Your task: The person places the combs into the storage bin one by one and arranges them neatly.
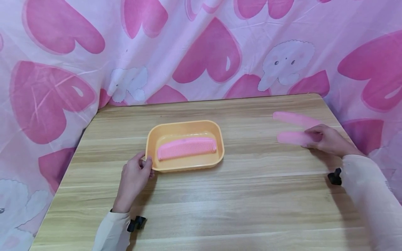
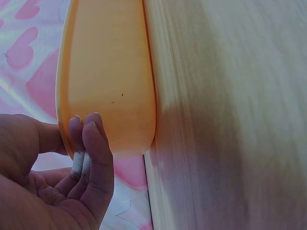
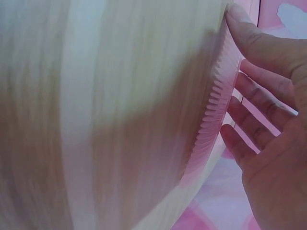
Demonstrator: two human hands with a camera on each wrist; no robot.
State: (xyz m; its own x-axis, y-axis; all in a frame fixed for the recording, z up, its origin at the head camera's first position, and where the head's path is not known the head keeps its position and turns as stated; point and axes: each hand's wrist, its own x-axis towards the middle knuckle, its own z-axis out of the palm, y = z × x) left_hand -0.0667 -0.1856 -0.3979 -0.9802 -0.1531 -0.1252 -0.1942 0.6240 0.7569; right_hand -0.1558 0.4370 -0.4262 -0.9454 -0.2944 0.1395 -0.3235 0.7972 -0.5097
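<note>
A yellow-orange plastic tray [image 1: 185,168] stands on the table with a pink comb [image 1: 185,145] lying inside it, teeth toward me. My left hand [image 1: 134,174] pinches the tray's left near corner; in the left wrist view the fingertips press its outer wall [image 2: 108,57] and the thumb is at the rim. Over at the right, my right hand [image 1: 329,139] holds a second pink comb [image 3: 216,98] between thumb and fingers, its teeth facing left in the right wrist view. Just beyond that comb lies another pink piece [image 1: 295,119] of similar shape, its teeth not clear.
The wood-grain table [image 1: 201,209] fills the lower view. Behind it and at both sides hangs a pink curtain [image 1: 207,52] with hearts. Black wrist mounts [image 1: 335,176] sit by both cuffs.
</note>
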